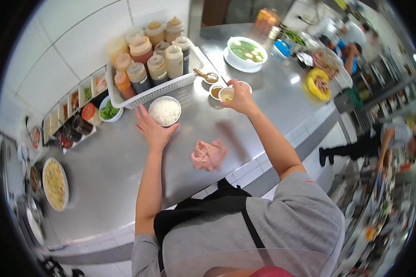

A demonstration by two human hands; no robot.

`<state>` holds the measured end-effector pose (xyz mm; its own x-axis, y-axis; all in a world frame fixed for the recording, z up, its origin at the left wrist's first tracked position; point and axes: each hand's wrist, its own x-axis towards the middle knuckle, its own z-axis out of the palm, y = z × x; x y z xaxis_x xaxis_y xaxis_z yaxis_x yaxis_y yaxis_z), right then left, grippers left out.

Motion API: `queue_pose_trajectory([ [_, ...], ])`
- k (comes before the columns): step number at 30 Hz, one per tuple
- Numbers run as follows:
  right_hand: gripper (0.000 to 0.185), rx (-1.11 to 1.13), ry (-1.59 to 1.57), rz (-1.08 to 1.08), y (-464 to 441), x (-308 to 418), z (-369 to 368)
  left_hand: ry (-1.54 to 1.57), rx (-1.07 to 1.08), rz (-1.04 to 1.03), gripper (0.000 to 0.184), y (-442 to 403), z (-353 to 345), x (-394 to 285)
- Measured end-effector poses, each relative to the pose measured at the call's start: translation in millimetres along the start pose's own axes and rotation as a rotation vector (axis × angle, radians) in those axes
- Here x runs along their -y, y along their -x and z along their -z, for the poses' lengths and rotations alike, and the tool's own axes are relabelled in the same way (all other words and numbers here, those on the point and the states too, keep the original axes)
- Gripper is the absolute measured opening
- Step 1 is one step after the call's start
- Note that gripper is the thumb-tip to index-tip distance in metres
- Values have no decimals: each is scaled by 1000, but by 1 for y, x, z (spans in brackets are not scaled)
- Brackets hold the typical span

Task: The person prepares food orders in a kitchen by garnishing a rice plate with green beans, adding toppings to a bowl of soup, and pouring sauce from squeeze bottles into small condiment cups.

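Observation:
On the steel counter, my left hand (153, 130) lies with fingers spread against the near side of a bowl of white rice (165, 111). Farther right, my right hand (240, 98) pinches the rim of a small white cup (226, 94) from above. Another small cup with brown sauce (216, 92) is just left of it, and a third white cup shows partly behind my fingers. Behind them is a small dish with a spoon (211, 78). A crumpled pink cloth (209, 155) lies between my forearms.
A white basket (166, 90) of squeeze bottles stands by the wall. Soup sits in a white bowl (247, 54) at the back. Left are greens (109, 111) and an oval dish (55, 184). A yellow bowl (318, 85) is at right; several people stand beyond.

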<state>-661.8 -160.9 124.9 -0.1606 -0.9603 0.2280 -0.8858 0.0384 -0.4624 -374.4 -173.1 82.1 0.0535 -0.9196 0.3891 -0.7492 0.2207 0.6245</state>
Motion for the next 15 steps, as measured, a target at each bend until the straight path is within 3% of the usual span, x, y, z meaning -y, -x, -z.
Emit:
queue_pose_trajectory([
  [2,63,25,-23,105,-26,-16,10,-62,-275,-234,103,6,4,-27],
  [3,61,29,-16,134,-37,-21,13,-95,-290,-202,103,11,-2,-39],
  [5,56,45,-26,245,-55,-29,20,50,-131,-335,88,22,-20,-66],
  [6,56,64,-44,269,-68,-36,17,24,-142,-314,88,23,-32,-77],
  [8,55,61,-35,272,-95,-48,11,85,250,-196,77,19,-59,-96],
  [15,57,51,-99,392,-183,-52,-27,91,426,171,84,-3,-124,-127],
])
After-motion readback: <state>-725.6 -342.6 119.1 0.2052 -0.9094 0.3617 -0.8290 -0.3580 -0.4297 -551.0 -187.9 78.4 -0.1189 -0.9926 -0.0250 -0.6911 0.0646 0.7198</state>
